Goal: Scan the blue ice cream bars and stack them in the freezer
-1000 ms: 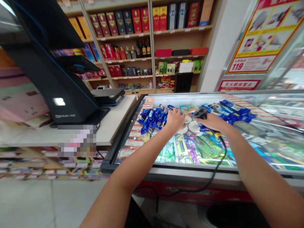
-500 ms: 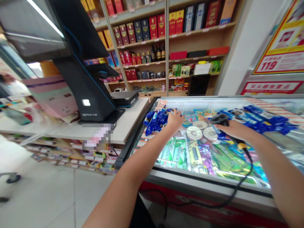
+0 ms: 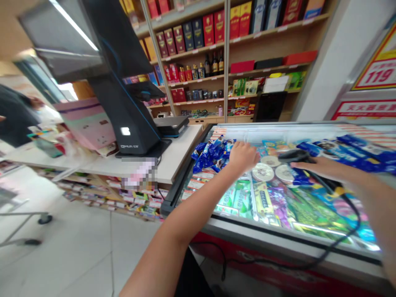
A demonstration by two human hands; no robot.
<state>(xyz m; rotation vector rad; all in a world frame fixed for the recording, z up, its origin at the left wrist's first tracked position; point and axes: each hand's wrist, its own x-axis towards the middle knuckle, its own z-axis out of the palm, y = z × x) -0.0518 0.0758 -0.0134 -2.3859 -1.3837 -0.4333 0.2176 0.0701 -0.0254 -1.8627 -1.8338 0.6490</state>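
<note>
My right hand (image 3: 321, 167) wraps around the black scanner (image 3: 295, 156); it feels hard and light, best held by its handle. My left hand (image 3: 244, 157) rests with bent fingers on the blue packets (image 3: 210, 153), at nine o'clock from it. They look soft, crinkly and slippery on the freezer lid (image 3: 278, 132).

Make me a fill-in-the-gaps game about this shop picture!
1. The right hand holds a black ____ with a cord.
2. The left hand rests by a pile of ____ packets.
3. Both hands are over the glass lid of a ____.
Missing words: scanner; blue; freezer
</note>
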